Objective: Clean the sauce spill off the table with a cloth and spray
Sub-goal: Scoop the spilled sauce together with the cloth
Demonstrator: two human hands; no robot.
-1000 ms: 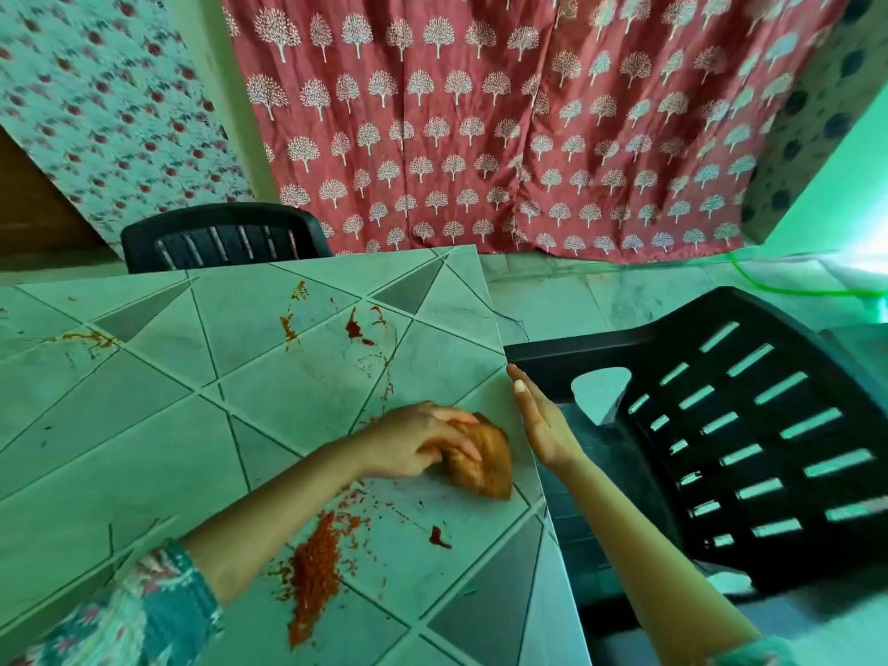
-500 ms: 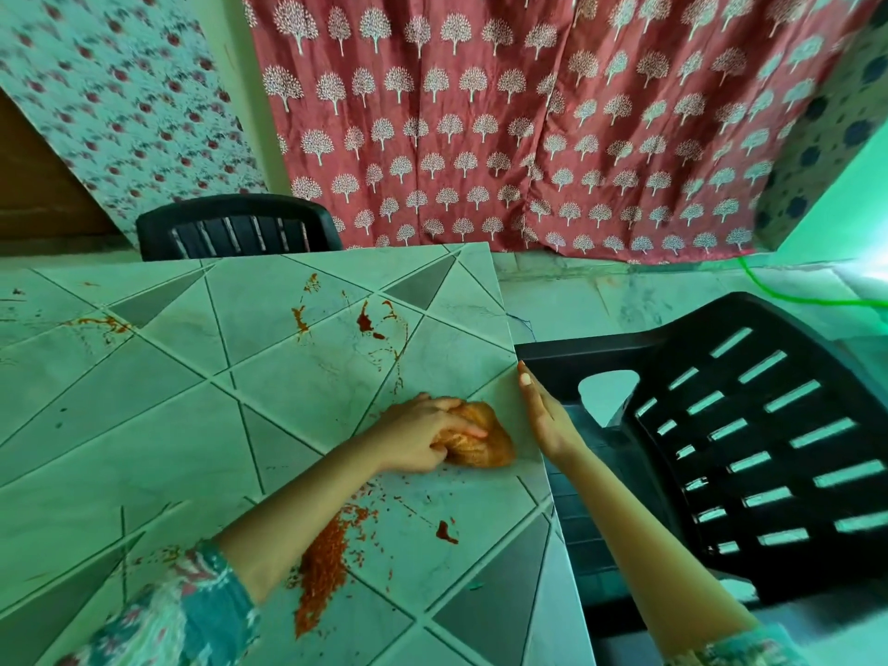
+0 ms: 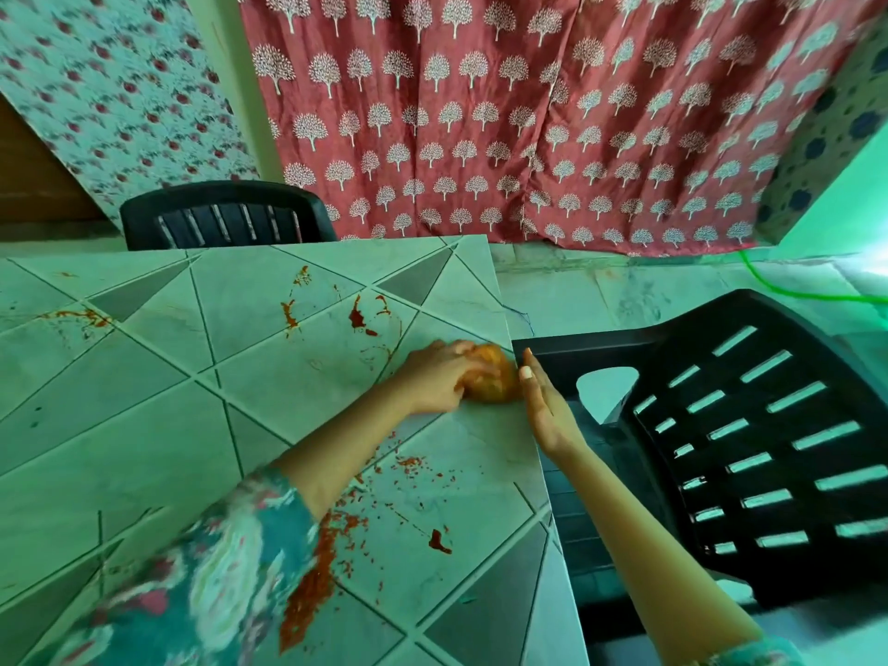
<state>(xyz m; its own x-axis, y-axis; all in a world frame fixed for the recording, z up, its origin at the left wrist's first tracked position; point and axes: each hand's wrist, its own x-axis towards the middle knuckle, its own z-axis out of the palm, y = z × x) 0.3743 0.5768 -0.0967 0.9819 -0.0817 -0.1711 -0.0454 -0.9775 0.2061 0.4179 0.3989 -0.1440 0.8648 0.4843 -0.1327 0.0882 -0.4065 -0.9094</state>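
Note:
My left hand [image 3: 435, 379] grips a bunched orange cloth [image 3: 490, 382] and presses it on the tiled table [image 3: 144, 425] close to the right edge. Beside the cloth, my right hand [image 3: 545, 408] is held flat with straight fingers along the table edge, holding nothing. Red sauce lies in a thick smear [image 3: 312, 579] under my left forearm, in a small blob [image 3: 438, 543] near the front, and in streaks [image 3: 358, 317] farther back. More sauce marks the far left [image 3: 84, 319]. No spray bottle is in view.
A black plastic chair [image 3: 749, 425] lies tipped right beside the table's right edge. Another black chair [image 3: 221, 216] stands behind the table's far edge. A red patterned curtain [image 3: 528, 113] hangs at the back, and a green hose [image 3: 788, 290] runs over the floor.
My left hand has pushed the cloth away from me along the right edge of the table. My right hand has moved along the edge with it, staying flat.

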